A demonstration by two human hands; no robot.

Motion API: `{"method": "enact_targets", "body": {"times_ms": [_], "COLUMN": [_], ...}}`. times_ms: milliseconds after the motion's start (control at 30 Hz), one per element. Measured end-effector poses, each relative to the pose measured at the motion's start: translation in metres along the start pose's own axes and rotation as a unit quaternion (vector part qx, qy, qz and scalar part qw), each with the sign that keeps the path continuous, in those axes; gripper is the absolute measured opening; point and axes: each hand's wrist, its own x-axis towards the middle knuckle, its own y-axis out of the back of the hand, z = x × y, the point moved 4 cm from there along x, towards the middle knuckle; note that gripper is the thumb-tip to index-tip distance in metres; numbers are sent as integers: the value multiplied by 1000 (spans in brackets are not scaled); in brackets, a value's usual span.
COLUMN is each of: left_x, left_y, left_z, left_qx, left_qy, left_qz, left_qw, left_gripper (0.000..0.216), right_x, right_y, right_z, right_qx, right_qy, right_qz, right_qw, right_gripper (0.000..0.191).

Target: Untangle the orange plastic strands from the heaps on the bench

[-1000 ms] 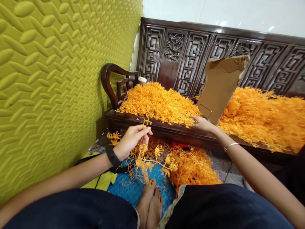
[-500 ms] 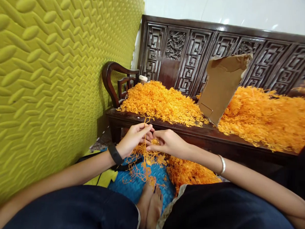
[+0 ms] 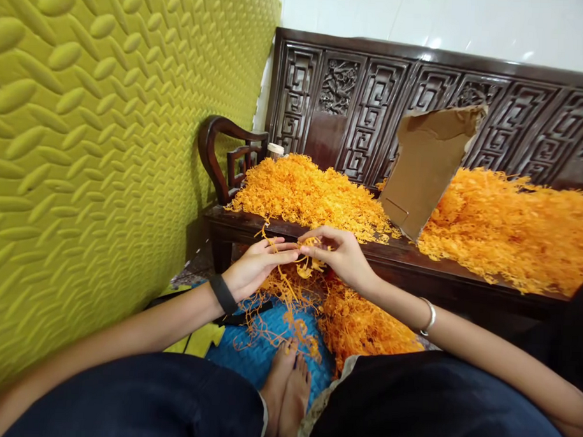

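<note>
Both hands meet in the centre, over a blue mat and in front of a dark wooden bench. A thin orange plastic strand [image 3: 285, 281] runs across my left hand [image 3: 255, 263], its thumb and fingertips closed on it. The strand's curly end sticks up above the wrist side, and its lower part hangs toward the feet. My right hand [image 3: 345, 257] pinches small curled orange plastic pieces [image 3: 309, 267] on the strand, close to the left fingertips. Exactly where the fingertips grip is partly hidden.
On the bench [image 3: 253, 222] lie a left orange heap [image 3: 306, 187] and a right orange heap [image 3: 515, 233], with an upright cardboard sheet [image 3: 427, 166] between them. Another orange pile [image 3: 364, 326] sits below, beside the blue mat [image 3: 248, 351]. A yellow padded wall [image 3: 106, 174] rises at left.
My right hand has risen and turned, now pinching the curled orange pieces. My left fingers have straightened to the right. The other person's hand at the far right has left view.
</note>
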Motion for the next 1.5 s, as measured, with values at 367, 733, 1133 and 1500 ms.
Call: {"method": "enact_targets", "body": {"times_ms": [367, 733, 1133, 1500], "left_x": [-1, -4, -20, -21], "left_y": [-5, -4, -19, -23], "left_z": [-6, 2, -19, -18], "left_qx": [126, 384, 419, 422], "left_qy": [-13, -82, 16, -26], "left_qz": [-85, -79, -335, -335], "left_qw": [988, 916, 844, 842], "left_gripper": [52, 24, 15, 10], "right_x": [-7, -8, -29, -37], "right_y": [-19, 5, 9, 57], "right_z": [-4, 6, 6, 15], "right_qx": [182, 28, -14, -78], "right_qy": [-85, -76, 24, -52], "right_qz": [-92, -149, -473, -483], "right_qw": [975, 985, 881, 871], "right_gripper": [21, 23, 20, 17]}}
